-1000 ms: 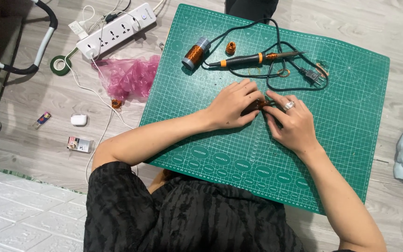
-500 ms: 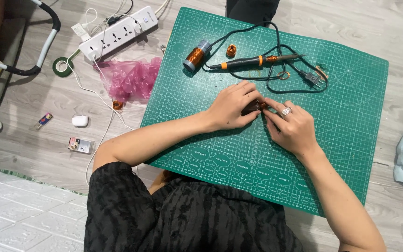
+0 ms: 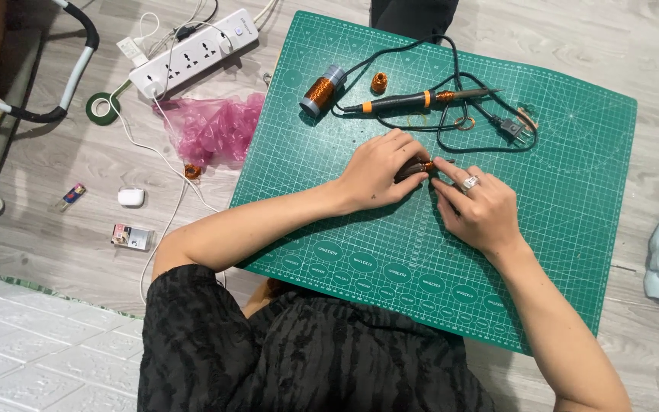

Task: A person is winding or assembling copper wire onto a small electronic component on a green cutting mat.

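both hands are meeting mid-way on the green cutting mat (image 3: 573,198), the left hand (image 3: 379,169) closing over a small dark copper-wound part (image 3: 415,168) while the right hand (image 3: 479,207) is pinching its end, apparently mid-winding, soldering iron (image 3: 413,99) and copper wire spool (image 3: 320,90) lying untouched beyond.

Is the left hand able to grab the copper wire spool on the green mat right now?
Probably yes, once it lets go. The left hand is pinching a small dark part together with the right hand. The copper wire spool lies just beyond it on the green mat, with only bare mat between.
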